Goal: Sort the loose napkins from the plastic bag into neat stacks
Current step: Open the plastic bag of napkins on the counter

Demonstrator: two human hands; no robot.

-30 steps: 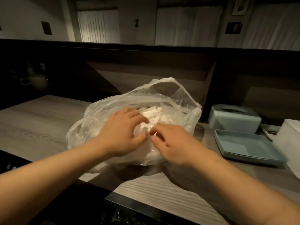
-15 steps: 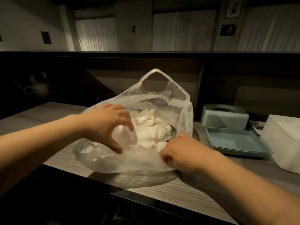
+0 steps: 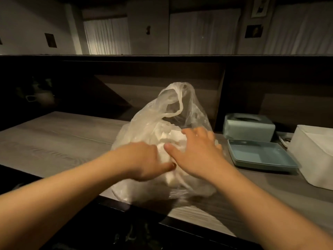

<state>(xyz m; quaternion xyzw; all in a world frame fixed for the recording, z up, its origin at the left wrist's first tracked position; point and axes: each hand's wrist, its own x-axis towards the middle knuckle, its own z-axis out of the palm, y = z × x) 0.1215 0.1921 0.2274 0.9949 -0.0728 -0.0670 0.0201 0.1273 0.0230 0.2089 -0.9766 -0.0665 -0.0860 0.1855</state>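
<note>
Lying beneath both hands (image 3: 173, 159): napkins (image 3: 173, 139)

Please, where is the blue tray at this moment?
In the head view the blue tray lies on the counter at the right, in front of the blue tissue box, between the plastic bag and the white box.

Not much to report on the person here, tbh. Only two forearms and two hands are in view, and both arms are bare the whole way up to the frame edge, with no sleeve showing. The left hand (image 3: 142, 160) has a dark, glossy-looking thumbnail, maybe polish, though the dim light makes that hard to call. The right hand (image 3: 197, 156) has short nails, and its fingertips look a bit blurry.
</note>
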